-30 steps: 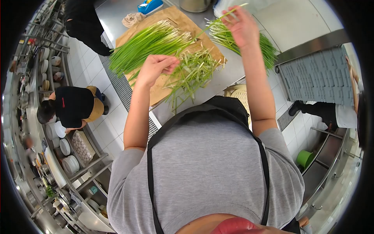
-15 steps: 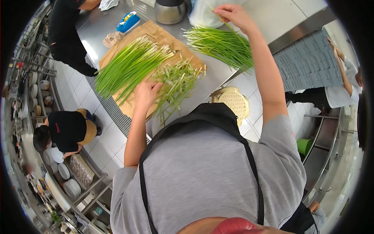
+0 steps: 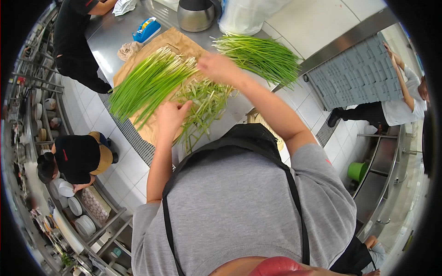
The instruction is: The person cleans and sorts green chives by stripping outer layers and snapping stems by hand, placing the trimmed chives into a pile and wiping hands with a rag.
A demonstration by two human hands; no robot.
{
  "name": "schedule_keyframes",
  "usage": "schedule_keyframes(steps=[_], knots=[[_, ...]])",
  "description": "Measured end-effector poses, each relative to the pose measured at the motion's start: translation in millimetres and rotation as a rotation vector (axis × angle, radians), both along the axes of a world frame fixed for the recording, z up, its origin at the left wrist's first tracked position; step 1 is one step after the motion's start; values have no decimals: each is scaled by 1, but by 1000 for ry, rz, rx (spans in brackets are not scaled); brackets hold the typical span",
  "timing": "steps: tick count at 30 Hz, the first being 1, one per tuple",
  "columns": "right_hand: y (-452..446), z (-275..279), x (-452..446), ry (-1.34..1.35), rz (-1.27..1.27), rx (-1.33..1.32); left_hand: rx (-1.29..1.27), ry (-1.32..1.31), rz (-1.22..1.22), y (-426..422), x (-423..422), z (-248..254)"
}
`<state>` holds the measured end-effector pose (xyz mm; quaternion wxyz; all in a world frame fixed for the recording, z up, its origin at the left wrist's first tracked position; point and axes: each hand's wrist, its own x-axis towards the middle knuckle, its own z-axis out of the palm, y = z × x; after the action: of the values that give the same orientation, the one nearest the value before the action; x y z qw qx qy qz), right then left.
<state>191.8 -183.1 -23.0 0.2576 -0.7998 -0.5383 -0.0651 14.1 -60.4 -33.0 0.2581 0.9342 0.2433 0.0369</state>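
Looking at slender chives (image 3: 149, 80) (or very thin spring onions; hard to tell) spread on brown paper (image 3: 180, 39) over a steel table (image 3: 106, 34), beside a tangle of loose leaf scraps (image 3: 208, 97). Would judge light, limp toward the green tips, firmer at the white ends, perhaps slick if damp, easy to bruise. Best taken singly near the white end, in a light pinch. Note left hand (image 3: 170, 117) at near side of the pile, by the scraps, fingers curled; cannot tell if gripping a stalk. See right hand (image 3: 216, 68), blurred, at or just beside the white ends; cannot tell if pinching or empty. Find second bunch (image 3: 262, 57) farther right, well apart from left hand.
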Motion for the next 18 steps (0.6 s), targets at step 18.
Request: schedule_keyframes(steps=[18], knots=[[-3,26,-35,-67,383,117,-829,-199,-51,11,-1,30]])
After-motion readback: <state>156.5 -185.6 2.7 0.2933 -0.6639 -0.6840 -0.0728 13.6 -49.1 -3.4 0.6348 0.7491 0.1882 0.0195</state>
